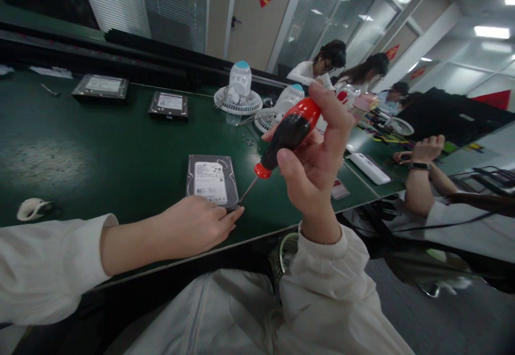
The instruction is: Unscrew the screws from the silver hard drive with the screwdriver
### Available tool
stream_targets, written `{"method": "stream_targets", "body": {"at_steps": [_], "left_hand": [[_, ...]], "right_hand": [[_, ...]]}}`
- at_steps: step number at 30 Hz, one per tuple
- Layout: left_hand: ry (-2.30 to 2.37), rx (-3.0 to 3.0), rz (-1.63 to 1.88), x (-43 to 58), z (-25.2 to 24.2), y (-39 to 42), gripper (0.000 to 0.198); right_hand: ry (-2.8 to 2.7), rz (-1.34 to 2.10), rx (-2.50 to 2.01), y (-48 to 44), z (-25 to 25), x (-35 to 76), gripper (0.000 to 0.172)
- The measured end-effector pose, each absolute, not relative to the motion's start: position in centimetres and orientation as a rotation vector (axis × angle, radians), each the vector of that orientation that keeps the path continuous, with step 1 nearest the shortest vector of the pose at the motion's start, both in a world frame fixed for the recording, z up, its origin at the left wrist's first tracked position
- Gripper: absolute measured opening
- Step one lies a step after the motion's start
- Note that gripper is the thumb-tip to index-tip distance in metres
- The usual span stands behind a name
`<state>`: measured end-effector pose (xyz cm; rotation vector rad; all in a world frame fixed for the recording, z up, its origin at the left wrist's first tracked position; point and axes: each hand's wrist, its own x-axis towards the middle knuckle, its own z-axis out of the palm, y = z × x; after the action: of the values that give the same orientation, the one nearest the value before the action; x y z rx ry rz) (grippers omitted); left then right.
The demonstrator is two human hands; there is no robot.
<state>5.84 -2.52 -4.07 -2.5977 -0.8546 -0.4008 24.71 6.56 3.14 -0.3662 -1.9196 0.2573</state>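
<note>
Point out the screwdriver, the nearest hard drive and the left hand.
screwdriver (290, 132): head view, on the black grip of its handle.
hard drive (209, 180): head view, on its white label.
left hand (197, 226): head view, on the back of the hand.

Ceiling panels (491, 31) burn white in the upper right of the frame, blown out to glare, while the upper left sits dim and murky. A pale sheen pools on the green table (36, 156) at centre left, and the screwdriver (287, 135) at centre, crisp, catches a glint on its handle. Straight lines bow and tilt toward the edges, and the lower right corner smears into blur.
</note>
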Motion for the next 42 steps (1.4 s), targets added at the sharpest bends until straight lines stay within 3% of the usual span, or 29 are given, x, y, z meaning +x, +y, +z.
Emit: {"method": "stream_targets", "body": {"at_steps": [4,12,29,42], "left_hand": [[-0.851,-2.592,-0.395,5.9,-4.1,-2.6,0.035],[-0.857,-2.607,-0.398,5.8,-4.0,-2.5,0.036],[-0.872,-2.607,-0.382,5.8,-4.3,-2.4,0.037],[-0.871,-2.616,-0.369,5.8,-4.1,-2.6,0.036]], "right_hand": [[-1.933,0.346,-0.357,6.2,4.0,25.0,0.051],[-1.929,0.160,-0.416,6.1,4.7,24.6,0.044],[-1.895,-0.081,-0.481,6.6,4.5,24.7,0.048],[-1.906,-0.008,-0.388,6.7,4.5,24.6,0.050]]}}
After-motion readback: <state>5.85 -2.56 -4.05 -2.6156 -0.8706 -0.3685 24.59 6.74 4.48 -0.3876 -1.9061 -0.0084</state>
